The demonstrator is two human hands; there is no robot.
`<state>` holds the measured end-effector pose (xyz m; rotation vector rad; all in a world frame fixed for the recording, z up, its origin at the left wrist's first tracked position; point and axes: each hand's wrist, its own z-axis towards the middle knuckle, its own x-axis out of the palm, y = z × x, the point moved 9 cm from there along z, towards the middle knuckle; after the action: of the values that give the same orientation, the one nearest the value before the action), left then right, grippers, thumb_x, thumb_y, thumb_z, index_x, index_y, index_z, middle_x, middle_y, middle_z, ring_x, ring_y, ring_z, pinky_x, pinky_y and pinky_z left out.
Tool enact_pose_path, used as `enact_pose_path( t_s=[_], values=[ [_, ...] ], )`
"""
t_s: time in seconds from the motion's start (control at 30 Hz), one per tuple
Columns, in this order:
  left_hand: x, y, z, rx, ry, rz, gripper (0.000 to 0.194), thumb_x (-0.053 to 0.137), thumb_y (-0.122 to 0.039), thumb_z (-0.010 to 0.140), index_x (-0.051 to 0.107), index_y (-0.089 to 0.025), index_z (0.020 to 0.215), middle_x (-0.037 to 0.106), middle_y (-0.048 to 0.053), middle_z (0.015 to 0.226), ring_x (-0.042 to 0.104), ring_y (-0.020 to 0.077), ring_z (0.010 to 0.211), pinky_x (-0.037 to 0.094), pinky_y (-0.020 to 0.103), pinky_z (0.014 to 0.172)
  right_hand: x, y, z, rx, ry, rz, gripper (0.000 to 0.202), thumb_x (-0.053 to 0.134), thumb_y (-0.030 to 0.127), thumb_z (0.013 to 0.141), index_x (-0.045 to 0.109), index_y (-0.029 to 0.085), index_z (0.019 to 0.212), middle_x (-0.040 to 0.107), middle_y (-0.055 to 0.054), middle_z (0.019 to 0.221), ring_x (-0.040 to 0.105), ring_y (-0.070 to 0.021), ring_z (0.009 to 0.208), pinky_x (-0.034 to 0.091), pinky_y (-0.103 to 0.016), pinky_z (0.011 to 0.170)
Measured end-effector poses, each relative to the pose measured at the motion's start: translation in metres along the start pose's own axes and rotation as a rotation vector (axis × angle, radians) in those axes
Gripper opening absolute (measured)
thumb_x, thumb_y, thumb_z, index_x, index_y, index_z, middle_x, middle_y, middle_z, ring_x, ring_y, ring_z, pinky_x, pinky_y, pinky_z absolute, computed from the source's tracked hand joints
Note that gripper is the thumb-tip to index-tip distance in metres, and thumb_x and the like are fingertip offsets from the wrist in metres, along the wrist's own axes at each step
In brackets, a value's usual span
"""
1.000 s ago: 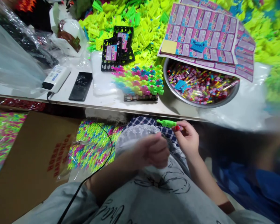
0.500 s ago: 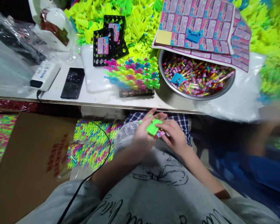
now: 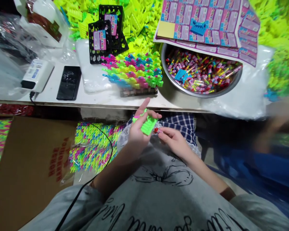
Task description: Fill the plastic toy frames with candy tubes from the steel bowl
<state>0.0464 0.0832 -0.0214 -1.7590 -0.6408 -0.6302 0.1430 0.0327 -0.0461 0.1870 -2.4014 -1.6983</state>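
My left hand [image 3: 137,128] holds a green plastic piece [image 3: 148,125] over my lap, its index finger stretched out; a bit of pink shows beside the piece. Just right of it, my right hand [image 3: 173,141] pinches a small red-tipped candy tube [image 3: 156,130] between thumb and fingers. On the table beyond, rows of colourful plastic pieces [image 3: 137,72] stand on a black rack [image 3: 139,92]. A metal bowl [image 3: 166,72] of small candy tubes is to their right, with a blue piece [image 3: 181,75] lying on the tubes.
Label sheets [image 3: 212,19] overlap the bowl's back. Black trays [image 3: 100,53], a phone [image 3: 68,82] and a white device [image 3: 38,75] lie on the left. Yellow-green pieces [image 3: 139,22] are heaped behind. A cardboard box [image 3: 31,160] stands lower left; a blurred person's arm [image 3: 274,125] is at right.
My hands have moved apart. My left hand has shifted left with the green piece, and the small tube now shows in my right fingertips. The camera view has shifted slightly.
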Motion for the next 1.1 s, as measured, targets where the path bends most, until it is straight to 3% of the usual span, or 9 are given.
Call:
enact_pose_path(
  t_s=[0.13, 0.4, 0.63, 0.87, 1.0, 1.1],
  values=[
    [0.002, 0.002, 0.0, -0.019, 0.016, 0.025, 0.03, 0.051, -0.024, 0.08, 0.056, -0.023, 0.11, 0.049, -0.001, 0.063, 0.058, 0.0138, 0.071, 0.046, 0.029, 0.078, 0.008, -0.007, 0.0, 0.047, 0.023, 0.149, 0.024, 0.06, 0.041, 0.076, 0.066, 0.021, 0.087, 0.049, 0.005, 0.057, 0.04, -0.0079, 0.049, 0.032, -0.021, 0.046],
    [0.013, 0.007, 0.0, -0.062, 0.083, -0.085, 0.029, 0.048, -0.019, 0.079, 0.056, -0.021, 0.107, 0.038, -0.005, 0.056, 0.05, 0.0101, 0.059, 0.045, 0.028, 0.074, 0.0, -0.006, 0.002, -0.018, -0.091, 0.127, 0.026, 0.066, 0.04, 0.072, 0.068, 0.022, 0.091, 0.06, 0.002, 0.067, 0.052, -0.012, 0.06, 0.042, -0.025, 0.057],
    [0.019, 0.013, -0.001, -0.124, 0.014, -0.173, 0.018, 0.044, -0.017, 0.077, 0.055, -0.02, 0.09, 0.025, -0.006, 0.05, 0.041, 0.0095, 0.051, 0.042, 0.028, 0.067, 0.0, 0.021, -0.01, -0.278, -0.25, -0.026, 0.017, 0.06, 0.033, 0.08, 0.066, 0.026, 0.093, 0.064, 0.0, 0.087, 0.056, -0.0153, 0.08, 0.045, -0.029, 0.073],
    [0.037, -0.004, 0.0, 0.089, 0.12, -0.148, 0.006, 0.045, -0.018, 0.068, 0.048, -0.02, 0.073, 0.022, -0.006, 0.047, 0.038, 0.0097, 0.048, 0.041, 0.03, 0.066, 0.004, 0.047, -0.026, -0.543, -0.383, -0.247, 0.016, 0.053, 0.024, 0.085, 0.061, 0.024, 0.098, 0.059, -0.001, 0.077, 0.054, -0.0152, 0.073, 0.045, -0.028, 0.064],
    [0.045, -0.017, -0.001, 0.18, 0.19, -0.073, 0.004, 0.045, -0.016, 0.065, 0.046, -0.02, 0.067, 0.026, -0.006, 0.044, 0.041, 0.0094, 0.048, 0.041, 0.032, 0.069, 0.005, 0.06, -0.027, -0.611, -0.337, -0.325, 0.016, 0.052, 0.021, 0.085, 0.06, 0.023, 0.099, 0.056, -0.001, 0.073, 0.051, -0.0144, 0.066, 0.043, -0.028, 0.059],
    [0.049, -0.022, -0.002, 0.17, 0.225, -0.028, 0.006, 0.045, -0.015, 0.063, 0.047, -0.02, 0.067, 0.028, -0.006, 0.044, 0.042, 0.0095, 0.047, 0.042, 0.033, 0.069, 0.006, 0.069, -0.03, -0.645, -0.296, -0.344, 0.018, 0.053, 0.02, 0.085, 0.058, 0.023, 0.101, 0.056, -0.001, 0.073, 0.05, -0.0142, 0.065, 0.043, -0.028, 0.058]
  ],
)
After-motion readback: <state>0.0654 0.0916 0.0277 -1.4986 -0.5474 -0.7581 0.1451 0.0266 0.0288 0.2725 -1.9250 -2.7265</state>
